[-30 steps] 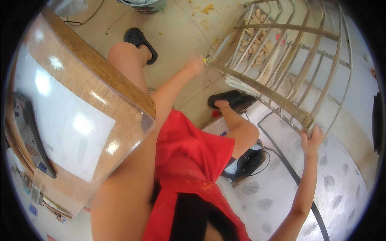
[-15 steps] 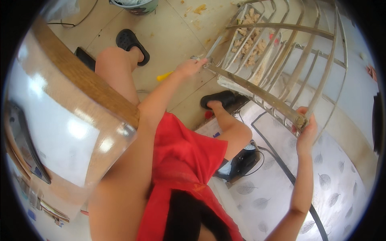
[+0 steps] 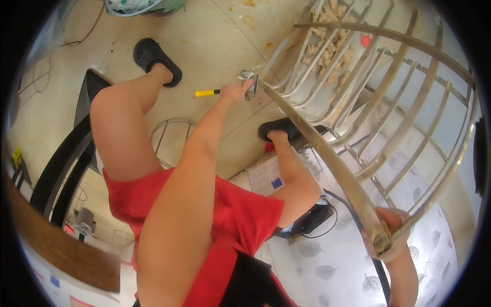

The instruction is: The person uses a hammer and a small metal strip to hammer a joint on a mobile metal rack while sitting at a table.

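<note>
A metal rack point(image 3: 319, 133) of long curved bars stands tilted on my right, its thick end bar slanting toward me. My right hand point(image 3: 391, 225) is wrapped round the near end of that bar, partly hidden behind it. Stretched out ahead, my left hand point(image 3: 236, 92) is closed round a tool with a yellow-and-black handle point(image 3: 206, 93) and a flat, dirty metal head. The head is close to the far end of the bar; whether it touches the metal I cannot tell.
Behind the rack lie several tan, knobbly ginger-like pieces point(image 3: 327, 56) and a red round thing point(image 3: 365, 41). A bucket point(image 3: 146, 7) stands far left, a round wire frame point(image 3: 171, 138) near my leg. A wooden edge point(image 3: 61, 250) is at lower left; a leaf-patterned sheet point(image 3: 327, 271) lies right.
The rack's near end has come down and closer with my right hand. My left hand has shifted slightly left, showing more of the tool. My view has moved, with the wooden edge now lower left.
</note>
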A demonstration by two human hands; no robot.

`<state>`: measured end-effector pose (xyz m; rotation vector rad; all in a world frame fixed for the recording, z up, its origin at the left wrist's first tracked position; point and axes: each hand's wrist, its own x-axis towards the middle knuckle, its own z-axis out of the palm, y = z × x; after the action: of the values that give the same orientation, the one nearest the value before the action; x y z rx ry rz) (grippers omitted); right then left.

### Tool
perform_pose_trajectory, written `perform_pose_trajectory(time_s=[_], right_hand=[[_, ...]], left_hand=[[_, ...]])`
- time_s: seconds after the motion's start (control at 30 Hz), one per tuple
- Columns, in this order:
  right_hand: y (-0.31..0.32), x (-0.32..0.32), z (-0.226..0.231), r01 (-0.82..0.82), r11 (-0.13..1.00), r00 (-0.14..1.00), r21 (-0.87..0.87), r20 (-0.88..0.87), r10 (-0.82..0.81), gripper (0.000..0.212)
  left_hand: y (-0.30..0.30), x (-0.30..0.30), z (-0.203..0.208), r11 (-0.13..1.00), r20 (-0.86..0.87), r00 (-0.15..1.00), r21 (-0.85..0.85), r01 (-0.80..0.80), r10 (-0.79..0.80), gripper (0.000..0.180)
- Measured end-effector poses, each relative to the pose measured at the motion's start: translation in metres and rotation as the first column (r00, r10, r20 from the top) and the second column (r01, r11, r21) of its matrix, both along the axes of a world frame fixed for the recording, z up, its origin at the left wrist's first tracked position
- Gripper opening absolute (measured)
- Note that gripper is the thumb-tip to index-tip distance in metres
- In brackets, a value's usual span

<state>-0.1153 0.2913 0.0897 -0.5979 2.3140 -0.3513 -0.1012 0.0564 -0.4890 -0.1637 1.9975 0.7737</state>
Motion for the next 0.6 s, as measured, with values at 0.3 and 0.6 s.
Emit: perform_pose_trajectory(time_s=[0.3, 0.6], right_hand=[[0.007, -0.013, 0.008, -0.141, 0.982, 0.988, 0.125, 0.080, 0.132, 0.040], [0.014, -0.010, 0.008, -0.152, 0.985, 0.988, 0.081, 0.049, 0.149, 0.029]], left_hand=[[0.008, -0.003, -0.056, 0.955, -0.156, 0.987, 0.281, 0.091, -0.048, 0.076], [0.015, -0.013, -0.031, 0.847, -0.235, 0.971, 0.525, 0.079, 0.055, 0.072]])
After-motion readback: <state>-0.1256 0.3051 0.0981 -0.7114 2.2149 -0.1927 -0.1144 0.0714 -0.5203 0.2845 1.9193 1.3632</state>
